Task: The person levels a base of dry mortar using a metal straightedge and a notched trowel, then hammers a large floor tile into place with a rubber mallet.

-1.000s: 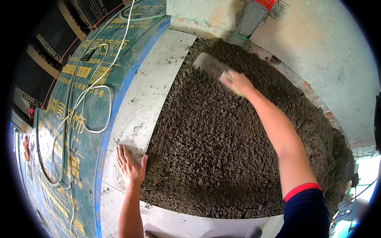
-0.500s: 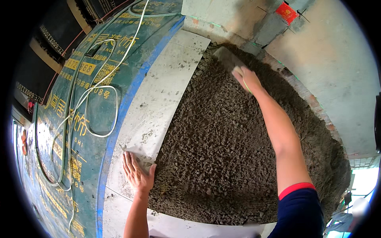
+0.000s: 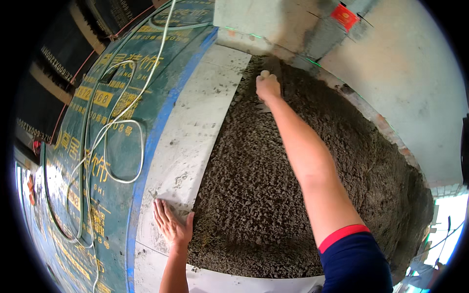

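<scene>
My right hand (image 3: 268, 88) is closed round the pale handle of a flat steel trowel (image 3: 274, 69), partly hidden by the hand. The trowel rests on a bed of dark, crumbly mortar (image 3: 254, 195) at its far end, close to the wall. At the near left, my left hand (image 3: 172, 228) lies flat with fingers stretched on a pale floor tile (image 3: 183, 146), its thumb by the edge where the mortar starts. Grey smears and crumbs dot this tile.
Green printed floor sheeting (image 3: 117, 161) covers the left, edged with blue tape (image 3: 168, 105). White cable (image 3: 141, 95) and a hose loop over it. Dark boxes (image 3: 63, 49) stand at the far left. A bare wall (image 3: 410, 73) bounds the mortar; another pale tile (image 3: 244, 284) borders the near side.
My right hand has swept the trowel leftward along the mortar's far end, toward the tile edge. My left hand stays flat on the tile. The whole view has shifted slightly.
</scene>
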{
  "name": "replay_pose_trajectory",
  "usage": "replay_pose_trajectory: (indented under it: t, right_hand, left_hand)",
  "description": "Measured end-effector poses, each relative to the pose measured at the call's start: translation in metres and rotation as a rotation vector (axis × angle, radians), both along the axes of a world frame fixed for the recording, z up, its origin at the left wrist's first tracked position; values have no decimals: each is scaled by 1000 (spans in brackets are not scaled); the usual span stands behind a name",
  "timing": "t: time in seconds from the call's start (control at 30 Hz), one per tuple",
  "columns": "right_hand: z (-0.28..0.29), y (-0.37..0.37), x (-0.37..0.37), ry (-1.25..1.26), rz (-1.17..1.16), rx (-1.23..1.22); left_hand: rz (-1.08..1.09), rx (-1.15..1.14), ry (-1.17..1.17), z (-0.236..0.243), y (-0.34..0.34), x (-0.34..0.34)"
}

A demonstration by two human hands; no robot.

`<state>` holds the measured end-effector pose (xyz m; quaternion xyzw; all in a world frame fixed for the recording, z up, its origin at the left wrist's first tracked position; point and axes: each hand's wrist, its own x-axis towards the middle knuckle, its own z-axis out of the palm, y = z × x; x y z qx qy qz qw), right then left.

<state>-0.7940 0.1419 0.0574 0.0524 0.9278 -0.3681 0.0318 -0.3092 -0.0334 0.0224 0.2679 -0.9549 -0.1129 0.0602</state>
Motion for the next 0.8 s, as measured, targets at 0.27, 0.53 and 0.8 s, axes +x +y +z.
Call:
replay_pose_trajectory:
  t: [0.27, 0.53, 0.8]
  right_hand:
    - [7, 105, -18, -206, -389, 32]
    - [33, 132, 63, 38, -171, 173]
    - [4, 164, 83, 24, 100, 268]
  left_hand:
    - [-19, -55, 31, -8, -8, 6]
    - [1, -55, -9, 0, -6, 1]
    - [-63, -215, 79, -33, -19, 14]
